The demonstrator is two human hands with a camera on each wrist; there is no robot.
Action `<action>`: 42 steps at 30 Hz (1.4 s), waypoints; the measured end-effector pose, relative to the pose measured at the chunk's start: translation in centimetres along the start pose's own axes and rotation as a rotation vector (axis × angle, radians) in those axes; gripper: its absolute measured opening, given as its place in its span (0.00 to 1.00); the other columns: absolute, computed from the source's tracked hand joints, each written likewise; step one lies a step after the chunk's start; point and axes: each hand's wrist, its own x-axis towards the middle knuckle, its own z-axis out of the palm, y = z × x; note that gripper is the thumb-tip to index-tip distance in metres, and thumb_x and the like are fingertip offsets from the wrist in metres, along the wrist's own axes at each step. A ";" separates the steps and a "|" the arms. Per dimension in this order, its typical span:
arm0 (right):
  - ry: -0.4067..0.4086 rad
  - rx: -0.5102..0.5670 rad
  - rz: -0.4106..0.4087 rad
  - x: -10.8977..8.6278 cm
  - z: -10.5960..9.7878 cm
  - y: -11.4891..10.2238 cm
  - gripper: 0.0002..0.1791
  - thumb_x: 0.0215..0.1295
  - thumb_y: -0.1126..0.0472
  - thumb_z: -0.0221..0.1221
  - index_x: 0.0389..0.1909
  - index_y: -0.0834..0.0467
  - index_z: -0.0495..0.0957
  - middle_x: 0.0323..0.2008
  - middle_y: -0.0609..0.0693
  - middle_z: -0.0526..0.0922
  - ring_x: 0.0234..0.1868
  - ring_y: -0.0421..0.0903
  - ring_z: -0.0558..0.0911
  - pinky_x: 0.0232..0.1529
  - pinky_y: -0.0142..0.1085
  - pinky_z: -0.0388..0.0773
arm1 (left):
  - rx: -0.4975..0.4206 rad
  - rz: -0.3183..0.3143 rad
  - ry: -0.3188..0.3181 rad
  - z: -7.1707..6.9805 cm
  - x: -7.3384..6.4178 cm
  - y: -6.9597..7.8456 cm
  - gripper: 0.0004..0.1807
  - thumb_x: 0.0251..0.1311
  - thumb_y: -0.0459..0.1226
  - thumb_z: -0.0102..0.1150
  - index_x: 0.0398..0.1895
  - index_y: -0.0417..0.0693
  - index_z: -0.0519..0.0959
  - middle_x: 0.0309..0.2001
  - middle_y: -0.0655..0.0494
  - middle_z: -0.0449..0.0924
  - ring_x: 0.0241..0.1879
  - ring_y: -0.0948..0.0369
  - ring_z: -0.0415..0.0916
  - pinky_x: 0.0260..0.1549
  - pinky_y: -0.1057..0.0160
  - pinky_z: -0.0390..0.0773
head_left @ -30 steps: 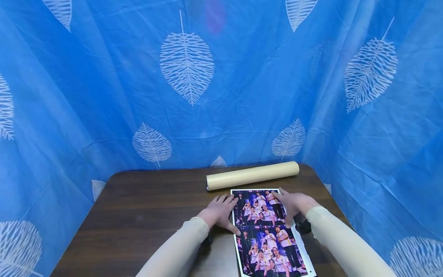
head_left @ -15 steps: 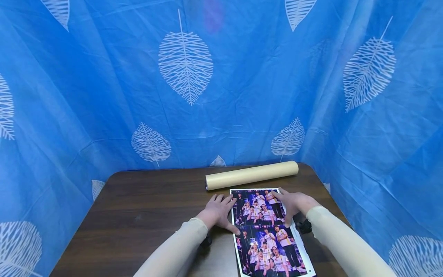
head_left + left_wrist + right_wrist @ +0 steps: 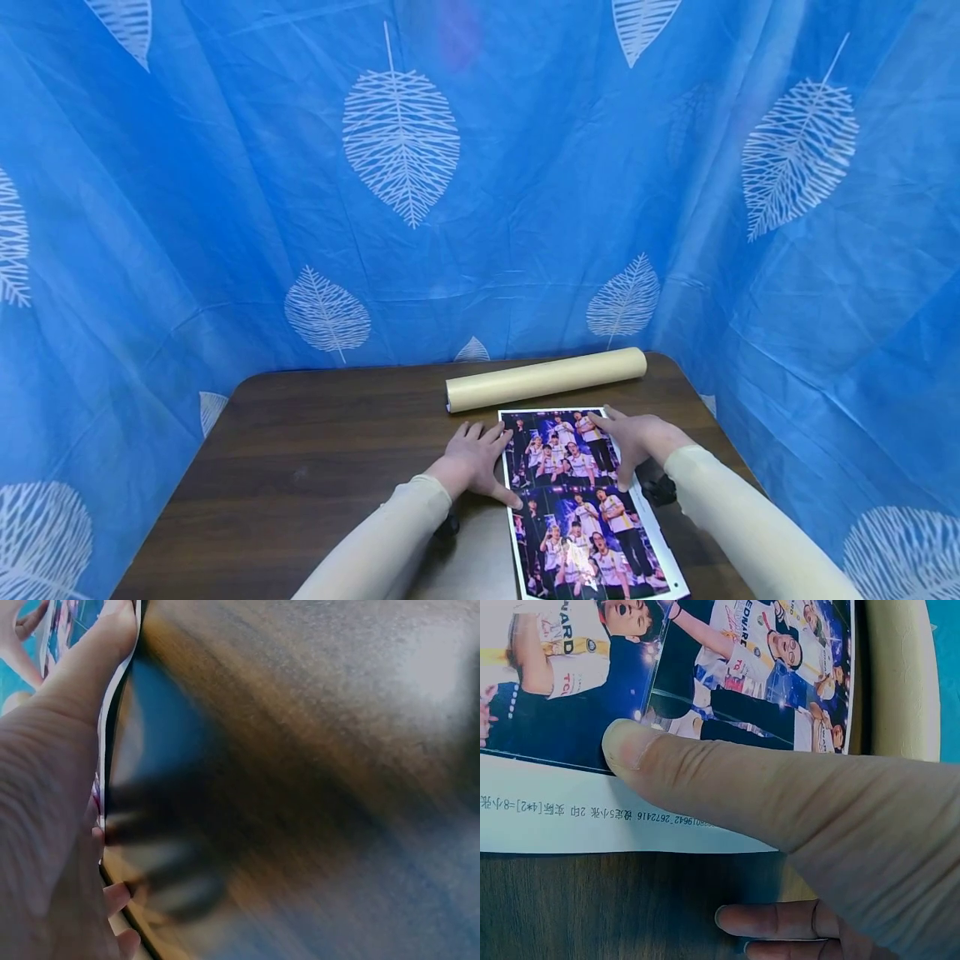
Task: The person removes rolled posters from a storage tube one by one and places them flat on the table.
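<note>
A glossy photo sheet [image 3: 558,483] with a white border lies on the brown table, printed with two group pictures, one above the other. My left hand [image 3: 472,462] rests along its left edge, fingers spread and thumb reaching onto the border. Across from it, my right hand [image 3: 633,442] lies at the right edge near the far corner. In the right wrist view, the right thumb [image 3: 705,769] lies straight across the printed margin of the sheet, and other fingers of that hand show beyond the edge over the wood. The left wrist view shows the left thumb [image 3: 90,667] at the sheet's edge.
A cream-coloured roll [image 3: 547,379] lies slantwise just behind the sheet, close to the far edge of the table [image 3: 300,467]. Blue cloth [image 3: 510,208] with white leaf prints hangs behind and at both sides.
Both hands have kept their places on the sheet. The sheet's near end has shifted very slightly, and a bright glare now shows on the lower picture.
</note>
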 end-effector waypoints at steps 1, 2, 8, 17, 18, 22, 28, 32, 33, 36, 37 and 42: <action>0.001 0.002 -0.001 0.0 0.0 0.1 0.74 0.31 0.49 0.86 0.82 0.47 0.52 0.81 0.62 0.44 0.72 0.75 0.59 0.58 0.69 0.71 | -0.014 0.000 0.001 0.1 0.0 0.0 0.70 0.36 0.83 0.59 0.83 0.62 0.53 0.81 0.60 0.50 0.78 0.49 0.52 0.75 0.46 0.51; 0.003 0.008 0.000 0.0 0.1 0.1 0.74 0.31 0.50 0.86 0.82 0.46 0.52 0.81 0.61 0.44 0.72 0.75 0.59 0.58 0.68 0.71 | -0.030 0.002 -0.003 0.2 0.0 0.0 0.69 0.37 0.82 0.59 0.83 0.62 0.52 0.82 0.60 0.49 0.78 0.49 0.51 0.76 0.46 0.50; 0.011 -0.005 -0.016 -0.5 0.1 0.2 0.72 0.32 0.49 0.86 0.81 0.48 0.55 0.81 0.61 0.46 0.72 0.73 0.60 0.60 0.70 0.68 | -0.099 0.051 0.032 0.9 -0.3 -0.2 0.69 0.39 0.81 0.60 0.83 0.58 0.53 0.82 0.57 0.48 0.79 0.48 0.48 0.76 0.48 0.50; 0.131 -0.121 -0.147 -1.7 1.1 -0.5 0.55 0.40 0.53 0.84 0.72 0.60 0.70 0.69 0.65 0.67 0.68 0.67 0.65 0.60 0.67 0.71 | 0.023 0.235 0.216 1.8 -1.0 0.6 0.52 0.52 0.74 0.59 0.71 0.47 0.73 0.72 0.49 0.69 0.70 0.52 0.67 0.69 0.55 0.66; 0.142 -0.123 -0.159 -1.8 1.3 -0.5 0.53 0.41 0.55 0.84 0.71 0.60 0.71 0.67 0.64 0.69 0.67 0.65 0.67 0.58 0.64 0.74 | 0.025 0.248 0.235 1.8 -1.2 0.7 0.49 0.54 0.73 0.60 0.68 0.48 0.76 0.69 0.50 0.73 0.67 0.53 0.70 0.67 0.56 0.68; 0.166 -0.073 -0.190 -2.7 2.2 -1.0 0.44 0.47 0.61 0.81 0.68 0.60 0.73 0.63 0.62 0.72 0.61 0.61 0.73 0.54 0.61 0.78 | 0.043 0.273 0.293 2.1 -2.0 1.2 0.36 0.58 0.68 0.63 0.56 0.51 0.81 0.55 0.55 0.79 0.55 0.58 0.76 0.59 0.59 0.75; 0.041 -0.033 -0.203 -4.4 2.8 -1.6 0.58 0.42 0.53 0.83 0.75 0.62 0.64 0.74 0.65 0.61 0.64 0.61 0.67 0.56 0.60 0.76 | 0.108 0.243 0.269 2.2 -3.1 1.5 0.45 0.53 0.74 0.58 0.62 0.52 0.80 0.58 0.55 0.76 0.57 0.57 0.73 0.58 0.57 0.75; -0.005 -0.086 -0.194 -5.0 2.7 -1.8 0.70 0.34 0.44 0.85 0.79 0.60 0.58 0.78 0.65 0.54 0.68 0.63 0.63 0.58 0.61 0.74 | 0.172 0.197 0.201 2.0 -3.8 1.9 0.61 0.41 0.84 0.53 0.73 0.55 0.71 0.68 0.57 0.71 0.66 0.56 0.67 0.66 0.54 0.68; -0.007 -0.099 -0.191 -5.1 2.7 -1.8 0.71 0.33 0.43 0.85 0.79 0.60 0.57 0.78 0.65 0.53 0.68 0.64 0.63 0.58 0.61 0.74 | 0.186 0.188 0.182 2.0 -4.0 2.1 0.64 0.39 0.85 0.51 0.75 0.55 0.69 0.70 0.57 0.70 0.68 0.56 0.65 0.68 0.54 0.66; -0.011 -0.118 -0.185 -5.2 2.6 -2.0 0.72 0.32 0.43 0.85 0.79 0.61 0.56 0.78 0.67 0.53 0.68 0.64 0.63 0.59 0.62 0.73 | 0.194 0.160 0.128 2.0 -4.3 2.6 0.70 0.35 0.87 0.49 0.79 0.55 0.62 0.75 0.58 0.63 0.74 0.55 0.59 0.72 0.51 0.60; -0.011 -0.119 -0.182 -5.3 2.6 -2.0 0.72 0.32 0.45 0.85 0.79 0.62 0.56 0.77 0.67 0.53 0.67 0.64 0.64 0.58 0.62 0.73 | 0.195 0.154 0.116 2.0 -4.5 2.8 0.70 0.35 0.87 0.48 0.80 0.56 0.61 0.77 0.58 0.62 0.75 0.55 0.57 0.73 0.51 0.59; -0.002 -0.133 -0.139 -5.4 2.8 -1.5 0.73 0.29 0.47 0.87 0.78 0.64 0.58 0.76 0.70 0.55 0.66 0.65 0.66 0.59 0.64 0.72 | 0.188 0.153 0.069 1.7 -4.6 4.3 0.72 0.35 0.87 0.50 0.81 0.54 0.57 0.80 0.57 0.55 0.78 0.57 0.52 0.74 0.51 0.55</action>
